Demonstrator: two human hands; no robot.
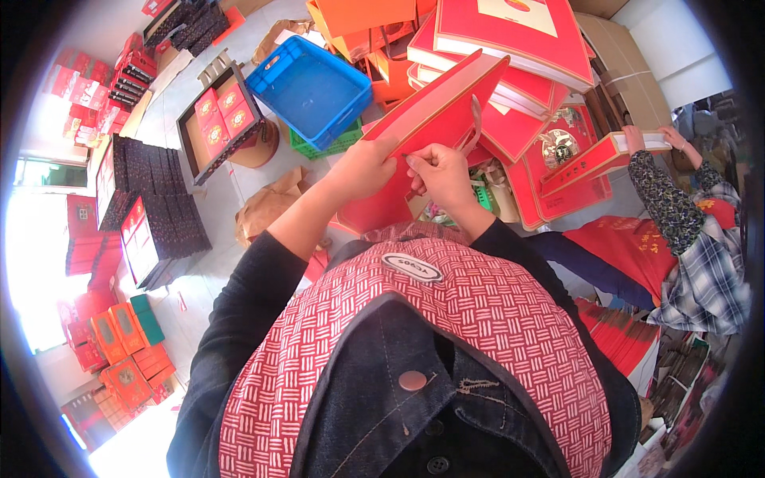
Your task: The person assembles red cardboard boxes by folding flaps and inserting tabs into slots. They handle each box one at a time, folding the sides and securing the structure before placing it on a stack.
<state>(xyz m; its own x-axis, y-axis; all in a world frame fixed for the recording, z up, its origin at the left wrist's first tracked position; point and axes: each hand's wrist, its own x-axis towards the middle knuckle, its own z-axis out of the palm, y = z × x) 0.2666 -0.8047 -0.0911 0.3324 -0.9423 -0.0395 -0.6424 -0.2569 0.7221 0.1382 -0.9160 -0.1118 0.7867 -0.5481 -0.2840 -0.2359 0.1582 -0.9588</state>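
A large red gift box (450, 103), thin and flat, stands tilted on its edge in front of my body. My left hand (370, 167) is closed on its near edge. Right beside it, my right hand (443, 177) is closed in a pinch against the box's right face, thumb and forefinger together; what sits between the fingertips is too small to make out. A pale ribbon handle (476, 123) loops out from that face, and its lower end runs behind my right hand.
Red gift boxes (510, 32) pile up ahead. A blue plastic crate (307, 88) stands left of them, near a tray of red boxes (223, 115). Black box stacks (171, 199) line the left. At right, a co-worker (677, 231) holds another red box (590, 163).
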